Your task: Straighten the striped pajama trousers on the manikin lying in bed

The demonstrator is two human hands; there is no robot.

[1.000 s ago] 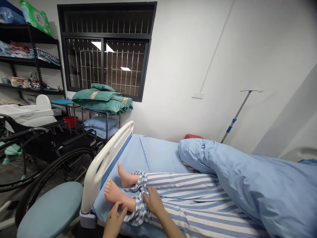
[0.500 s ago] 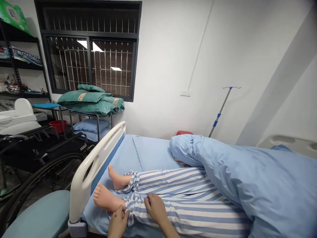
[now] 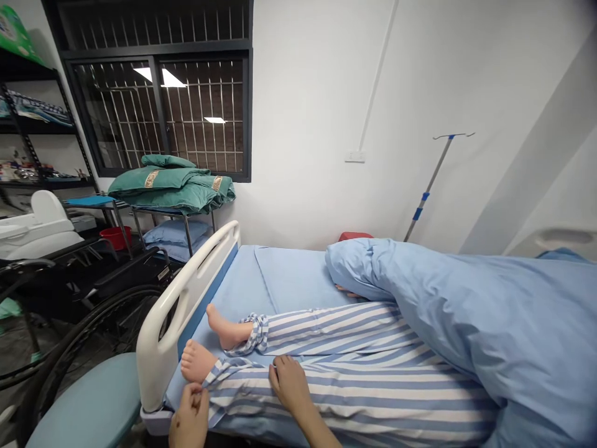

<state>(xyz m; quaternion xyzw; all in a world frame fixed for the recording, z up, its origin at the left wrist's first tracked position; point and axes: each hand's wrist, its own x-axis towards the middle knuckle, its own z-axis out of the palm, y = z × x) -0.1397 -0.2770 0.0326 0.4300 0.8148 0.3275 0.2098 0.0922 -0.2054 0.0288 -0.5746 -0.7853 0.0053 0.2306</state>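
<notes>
A manikin's legs lie on the bed in blue-and-white striped pyjama trousers [image 3: 373,389], both feet bare. My left hand [image 3: 189,415] is at the near ankle, its fingers pinched on the hem of the near trouser leg just beside the near foot [image 3: 196,362]. That hem lies drawn out to the ankle. Farther up the same leg, my right hand [image 3: 290,384] rests on the shin, fingers laid over the cloth and thumb apart. Around the far foot [image 3: 227,330] the other cuff is bunched in folds. A light blue quilt [image 3: 448,305] covers the manikin's upper part; a bit of its hand shows under the edge.
The bed's white footboard [image 3: 156,348] rises left of the feet. Beyond it are a blue-green padded seat [image 3: 88,404] and a black wheelchair [image 3: 125,274]. Green quilts [image 3: 172,186] lie on a rack under the window. An IV pole [image 3: 429,193] stands behind the bed.
My left hand has moved left and pulled the near trouser hem toward the foot, smoothing its bunched folds. My right hand stays on the shin. The view has shifted slightly.
</notes>
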